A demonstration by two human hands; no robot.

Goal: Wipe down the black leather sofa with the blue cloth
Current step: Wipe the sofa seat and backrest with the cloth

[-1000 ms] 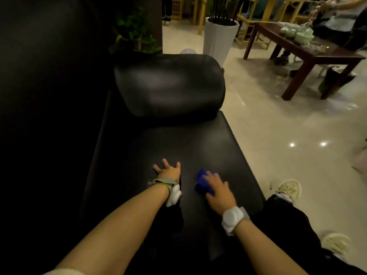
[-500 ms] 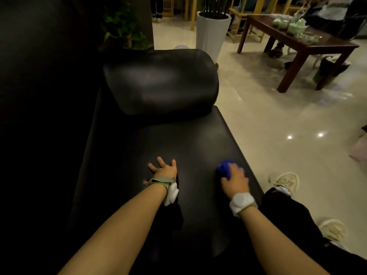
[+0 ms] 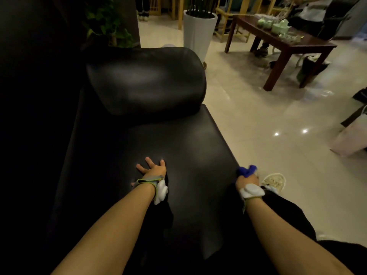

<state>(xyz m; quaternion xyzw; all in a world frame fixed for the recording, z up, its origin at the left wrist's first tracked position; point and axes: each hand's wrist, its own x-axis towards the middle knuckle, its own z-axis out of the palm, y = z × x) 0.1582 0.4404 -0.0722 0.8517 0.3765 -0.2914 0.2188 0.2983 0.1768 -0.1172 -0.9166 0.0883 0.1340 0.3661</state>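
Swept blue cloth (image 3: pixel 247 170) rightward to sofa (image 3: pixel 178 147) edge, bunched in right hand (image 3: pixel 246 180); left hand (image 3: pixel 154 169) splayed flat; overlap strokes, press evenly.

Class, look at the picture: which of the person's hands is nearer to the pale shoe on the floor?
Right. The right hand, gripping the blue cloth at the sofa seat's floor-side edge, sits beside the shoe; the left hand lies flat mid-seat, farther away.

Sofa (image 3: pixel 174 147) glossy smooth leather; cloth (image 3: pixel 246 170) soft fabric.
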